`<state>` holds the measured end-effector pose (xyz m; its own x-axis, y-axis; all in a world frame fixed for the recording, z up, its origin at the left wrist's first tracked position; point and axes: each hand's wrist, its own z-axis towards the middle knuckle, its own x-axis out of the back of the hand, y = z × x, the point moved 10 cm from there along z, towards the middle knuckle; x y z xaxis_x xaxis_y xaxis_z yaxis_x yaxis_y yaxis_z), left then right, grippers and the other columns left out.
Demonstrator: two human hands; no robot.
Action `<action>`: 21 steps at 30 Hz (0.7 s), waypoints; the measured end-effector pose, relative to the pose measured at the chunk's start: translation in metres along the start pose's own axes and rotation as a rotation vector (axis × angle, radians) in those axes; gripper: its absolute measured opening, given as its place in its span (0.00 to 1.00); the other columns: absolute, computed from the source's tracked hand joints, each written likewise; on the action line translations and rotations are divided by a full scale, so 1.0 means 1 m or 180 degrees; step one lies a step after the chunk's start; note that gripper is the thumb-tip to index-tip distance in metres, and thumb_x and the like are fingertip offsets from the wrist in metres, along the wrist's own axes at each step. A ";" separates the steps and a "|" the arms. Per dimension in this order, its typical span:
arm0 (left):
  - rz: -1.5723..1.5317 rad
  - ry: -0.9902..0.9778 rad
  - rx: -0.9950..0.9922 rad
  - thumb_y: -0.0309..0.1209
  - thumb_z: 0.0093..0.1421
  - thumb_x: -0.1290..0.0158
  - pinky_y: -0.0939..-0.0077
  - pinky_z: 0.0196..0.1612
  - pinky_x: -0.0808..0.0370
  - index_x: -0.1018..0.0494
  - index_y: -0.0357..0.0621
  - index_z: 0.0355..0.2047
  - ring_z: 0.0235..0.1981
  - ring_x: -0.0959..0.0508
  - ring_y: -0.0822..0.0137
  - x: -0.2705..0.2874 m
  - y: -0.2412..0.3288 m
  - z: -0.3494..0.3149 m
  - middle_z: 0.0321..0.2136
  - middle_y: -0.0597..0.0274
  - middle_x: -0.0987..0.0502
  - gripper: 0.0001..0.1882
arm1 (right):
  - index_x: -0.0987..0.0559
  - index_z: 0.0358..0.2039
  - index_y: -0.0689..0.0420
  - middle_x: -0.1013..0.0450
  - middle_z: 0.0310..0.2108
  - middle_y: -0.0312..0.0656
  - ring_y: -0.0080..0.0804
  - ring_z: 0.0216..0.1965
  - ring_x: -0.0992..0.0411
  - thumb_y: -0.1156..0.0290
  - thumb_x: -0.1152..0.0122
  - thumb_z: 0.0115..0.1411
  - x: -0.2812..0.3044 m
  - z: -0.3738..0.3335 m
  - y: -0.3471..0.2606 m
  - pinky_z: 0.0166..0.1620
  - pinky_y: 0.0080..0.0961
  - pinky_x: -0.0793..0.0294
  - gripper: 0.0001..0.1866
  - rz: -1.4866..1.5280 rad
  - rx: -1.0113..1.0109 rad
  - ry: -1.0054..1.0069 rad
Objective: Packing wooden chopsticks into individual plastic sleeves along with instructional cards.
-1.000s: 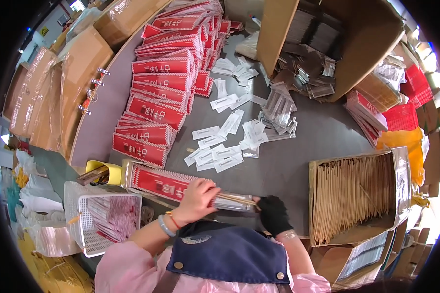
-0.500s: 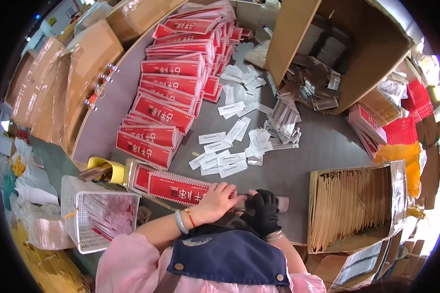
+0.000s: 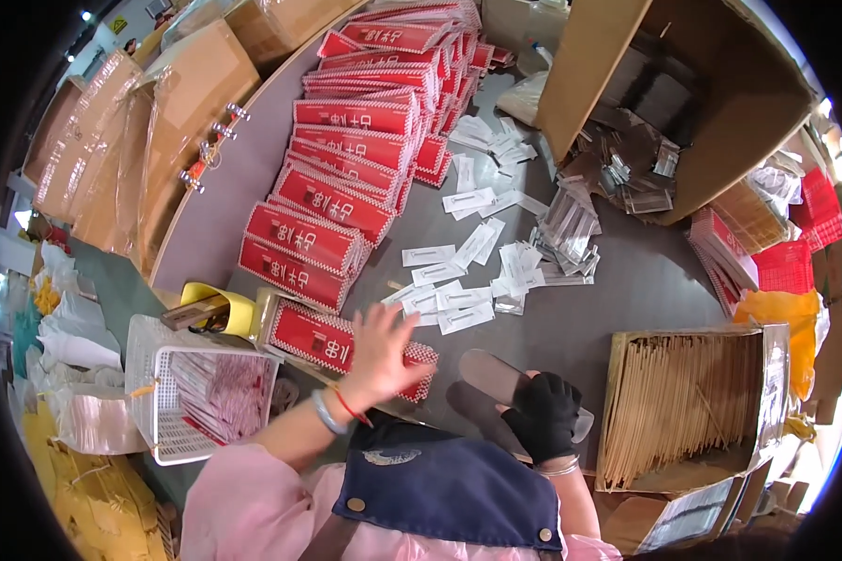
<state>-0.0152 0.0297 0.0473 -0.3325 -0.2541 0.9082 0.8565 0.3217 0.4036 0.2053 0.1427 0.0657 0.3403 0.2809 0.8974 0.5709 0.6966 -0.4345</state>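
My left hand (image 3: 379,355) is open, its fingers spread over the right part of a red printed paper sleeve (image 3: 311,335) with a checkered border. That sleeve lies in a low cardboard tray (image 3: 269,313); whether my fingers touch it I cannot tell. My right hand (image 3: 544,411), in a black fingerless glove, is closed on a flat, greyish, see-through strip (image 3: 488,374) with rounded ends. The strip slants over the table, one end poking out on either side of the glove. Beyond my hands lie small white paper packets (image 3: 465,318), loosely scattered.
Stacked red sleeves (image 3: 332,210) fill the far left of the table. At the right stands a box of thin wooden sticks (image 3: 692,402). A large open carton (image 3: 589,75) holds dark flat pieces. A white basket (image 3: 164,411) and a yellow container (image 3: 239,304) are at the left.
My hands were close together over the sleeve and strip; now they are apart. My left hand has lifted and spread its fingers, while my right has moved right with the strip.
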 end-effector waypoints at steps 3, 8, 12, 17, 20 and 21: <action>-0.0149 -0.0059 0.0394 0.49 0.38 0.29 0.33 0.61 0.49 0.34 0.43 0.57 0.62 0.43 0.43 -0.032 -0.004 -0.017 0.58 0.49 0.39 0.47 | 0.25 0.42 0.54 0.27 0.38 0.40 0.42 0.42 0.29 0.52 0.27 0.39 -0.008 0.001 -0.003 0.47 0.43 0.37 0.31 -0.0099 0.0060 -0.0135; -0.0517 0.0068 0.0520 0.49 0.36 0.28 0.35 0.64 0.53 0.36 0.42 0.59 0.63 0.45 0.43 -0.037 -0.017 -0.021 0.59 0.49 0.40 0.51 | 0.25 0.42 0.53 0.28 0.38 0.40 0.41 0.42 0.29 0.53 0.28 0.39 -0.015 0.004 -0.011 0.47 0.42 0.38 0.30 -0.0242 0.0161 -0.0330; -0.0821 0.0077 0.0530 0.48 0.36 0.27 0.36 0.64 0.53 0.37 0.41 0.59 0.63 0.45 0.43 -0.037 -0.019 -0.019 0.59 0.49 0.39 0.52 | 0.26 0.44 0.53 0.28 0.39 0.41 0.43 0.44 0.30 0.52 0.27 0.40 -0.031 0.004 -0.019 0.49 0.42 0.38 0.32 -0.0113 0.0204 -0.0679; -0.0774 0.0126 0.0491 0.50 0.36 0.28 0.34 0.63 0.54 0.38 0.40 0.60 0.63 0.45 0.43 -0.037 -0.016 -0.019 0.59 0.49 0.39 0.53 | 0.26 0.45 0.54 0.28 0.40 0.43 0.43 0.45 0.30 0.51 0.28 0.42 -0.052 0.000 -0.015 0.49 0.43 0.38 0.32 0.0090 0.0247 -0.0817; -0.0649 0.0089 0.0490 0.52 0.36 0.28 0.33 0.63 0.54 0.38 0.39 0.60 0.63 0.44 0.42 -0.038 -0.017 -0.020 0.59 0.48 0.39 0.54 | 0.26 0.45 0.55 0.28 0.41 0.46 0.48 0.44 0.30 0.50 0.29 0.44 -0.070 0.014 -0.042 0.49 0.45 0.37 0.32 0.0393 0.0372 -0.0784; -0.0609 0.0092 0.0470 0.52 0.36 0.29 0.32 0.62 0.54 0.39 0.39 0.60 0.63 0.44 0.42 -0.039 -0.018 -0.018 0.59 0.48 0.39 0.54 | 0.26 0.46 0.56 0.28 0.41 0.46 0.48 0.44 0.30 0.51 0.29 0.43 -0.079 0.020 -0.045 0.48 0.45 0.36 0.32 0.0475 0.0329 -0.0725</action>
<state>-0.0105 0.0177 0.0030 -0.4700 -0.3484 0.8110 0.7114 0.3945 0.5817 0.1377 0.1016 0.0157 0.2315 0.5183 0.8233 0.4438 0.6968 -0.5635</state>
